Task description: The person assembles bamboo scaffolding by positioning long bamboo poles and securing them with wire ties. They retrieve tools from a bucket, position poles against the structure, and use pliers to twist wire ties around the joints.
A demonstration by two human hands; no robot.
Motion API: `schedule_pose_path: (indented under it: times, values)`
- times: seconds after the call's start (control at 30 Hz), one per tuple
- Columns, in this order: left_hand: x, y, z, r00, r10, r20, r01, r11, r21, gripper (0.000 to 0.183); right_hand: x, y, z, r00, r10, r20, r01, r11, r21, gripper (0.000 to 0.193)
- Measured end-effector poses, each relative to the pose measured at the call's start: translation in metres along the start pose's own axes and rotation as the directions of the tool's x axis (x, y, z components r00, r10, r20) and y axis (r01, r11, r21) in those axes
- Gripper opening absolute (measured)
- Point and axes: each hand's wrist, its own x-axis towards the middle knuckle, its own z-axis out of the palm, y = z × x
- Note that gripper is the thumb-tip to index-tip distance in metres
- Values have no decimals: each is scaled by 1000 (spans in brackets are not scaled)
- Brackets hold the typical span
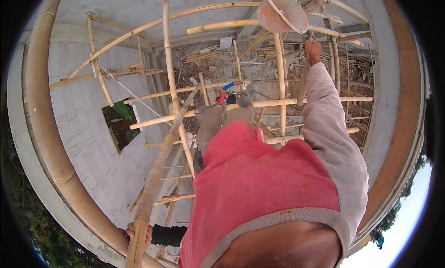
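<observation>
My left hand [139, 233] is closed round an upright wooden pole [148, 194] at the lower left, beside a thick bamboo pole [62, 175]. My right hand [313, 51] is raised at the upper right in a closed fist. A small metal-looking end shows above its knuckles; what the fist holds is not clear. Just above it, a pale orange, mortar-stained bucket [273, 13] hangs tilted with its open mouth toward the right. A thin wire handle crosses that mouth. My sandalled feet [244, 100] stand on the bamboo scaffolding.
Bamboo poles [280, 73] cross all around and below me. A grey block wall [85, 124] with a square opening [121, 124] stands to the left. Far below, wood pieces [204, 52] litter the ground, and part of a person in red and blue [227, 88] shows near my feet.
</observation>
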Motion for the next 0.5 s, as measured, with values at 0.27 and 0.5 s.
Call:
schedule_pose_path:
  times: [0.27,0.5]
  values:
    - [30,10,5,999,11,47,-7,997,-82,63,142,-18,9,929,-258,266,367,547,-752,42]
    - [38,47,-16,989,-78,128,77,997,15,63,137,-61,26,906,-249,342,423,535,-731,33]
